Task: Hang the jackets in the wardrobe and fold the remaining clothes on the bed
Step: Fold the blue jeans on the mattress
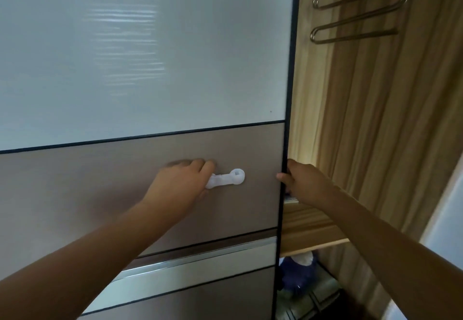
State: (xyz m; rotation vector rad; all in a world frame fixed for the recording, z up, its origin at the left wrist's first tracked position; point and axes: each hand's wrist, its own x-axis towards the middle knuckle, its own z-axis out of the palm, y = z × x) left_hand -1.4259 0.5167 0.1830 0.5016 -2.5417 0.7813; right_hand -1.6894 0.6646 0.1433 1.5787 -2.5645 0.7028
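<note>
Forearms (pixel 100 244) stretched ahead, my left grip (pixel 180 184) curls round the white plastic handle (pixel 226 178) and my right grip (pixel 307 184) clasps the dark right edge of the white-and-taupe sliding wardrobe door (pixel 150 69); only bare metal hangers (pixel 313 34) show inside, no jackets, so I judge hanging and folding remain.

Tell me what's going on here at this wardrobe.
A person stands at the wardrobe's sliding door. Their left hand grips the white plastic handle on its brown panel, and their right hand holds the door by its dark edge. The door is partly open, showing metal hanger rails and a wooden shelf inside. No jacket is in view.
</note>
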